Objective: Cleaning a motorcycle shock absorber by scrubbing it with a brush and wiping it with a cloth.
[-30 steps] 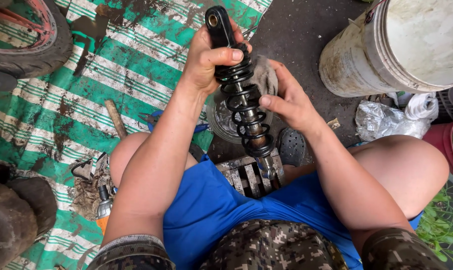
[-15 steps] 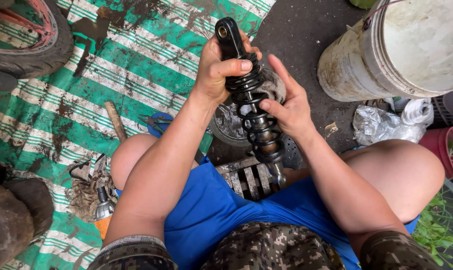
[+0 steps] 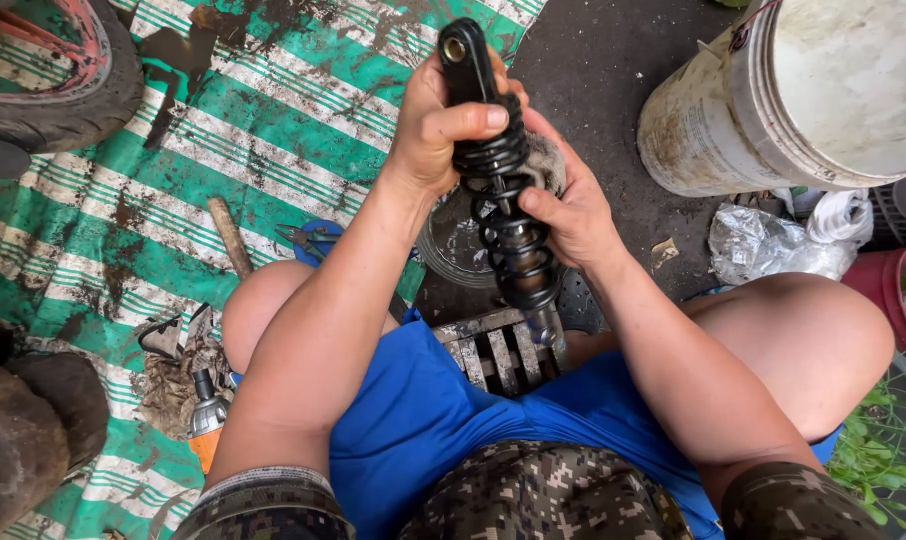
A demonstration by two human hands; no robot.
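Here, seen from the head camera, the black shock spring [image 3: 503,190] stands almost upright between the knees, its top eye tipped a little away from the body. The left hand [image 3: 438,125] is wrapped tight around the top, thumb across the front. The right hand [image 3: 568,210] curls around the coils just below, fingers closed behind them. The slatted wooden stool [image 3: 493,350] sits under the bottom end.
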